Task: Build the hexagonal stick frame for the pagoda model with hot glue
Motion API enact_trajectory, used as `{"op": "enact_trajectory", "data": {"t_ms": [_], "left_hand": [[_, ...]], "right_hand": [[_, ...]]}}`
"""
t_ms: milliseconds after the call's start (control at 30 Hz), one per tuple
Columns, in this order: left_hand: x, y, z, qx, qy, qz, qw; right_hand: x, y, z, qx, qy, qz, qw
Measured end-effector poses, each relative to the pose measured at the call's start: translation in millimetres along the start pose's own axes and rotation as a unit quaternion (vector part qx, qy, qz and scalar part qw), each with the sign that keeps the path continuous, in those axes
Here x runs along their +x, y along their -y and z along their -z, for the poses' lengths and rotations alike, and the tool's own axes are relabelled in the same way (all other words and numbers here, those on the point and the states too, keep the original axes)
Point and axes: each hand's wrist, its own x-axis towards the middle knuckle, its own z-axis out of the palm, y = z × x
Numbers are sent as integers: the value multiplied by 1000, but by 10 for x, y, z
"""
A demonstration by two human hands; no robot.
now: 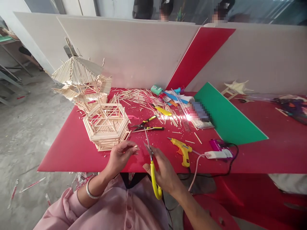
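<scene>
- Head view: the left hand (122, 155) is pinching a tiny pale piece (136, 146) between thumb and fingers, near the table's front edge; the piece is showing too little to make out fully.
- The right hand (163, 169) is grasping yellow-handled scissors (153, 174) by the handles, and the blades are standing apart, pointing away from the body, just right of the left hand.
- Beyond the left hand, a hexagonal stick structure (107, 129) is sitting on the red table (69, 147), with a roofed stick tower (75, 72) rising behind it.
- Black-and-yellow pliers (150, 128) are lying with their handles spread beyond the scissors; a yellow cutter knife (163, 111) is resting farther back among loose sticks (134, 95).
- Right of the right hand, a yellow glue gun (185, 153) is lying on its side, bearing small dark marking that I cannot read.
- Near the back board (131, 51), a green container (156, 90) is lying tipped over, displaying a pale label whose print is too small to read.
- A green board (230, 118) is leaning at the right.
</scene>
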Motion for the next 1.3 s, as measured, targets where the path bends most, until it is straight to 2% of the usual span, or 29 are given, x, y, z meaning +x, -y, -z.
{"op": "enact_trajectory", "data": {"t_ms": [167, 300, 533, 833, 1033, 1300], "left_hand": [[21, -27, 0, 37, 36, -49, 997], [30, -22, -6, 38, 48, -66, 996], [51, -61, 57, 119, 45, -84, 988], [41, -31, 49, 164, 52, -124, 977], [3, 33, 2, 162, 51, -92, 981], [-34, 123, -57, 108, 70, -21, 992]], "right_hand": [[-26, 89, -11, -120, 32, 6, 992], [-14, 122, -4, -157, 57, 0, 986], [-12, 113, 6, -104, 79, -8, 991], [-73, 90, -112, -86, 50, -30, 995], [-134, -29, -216, -117, 38, -46, 991], [-172, -91, -198, -136, 40, -53, 988]]}}
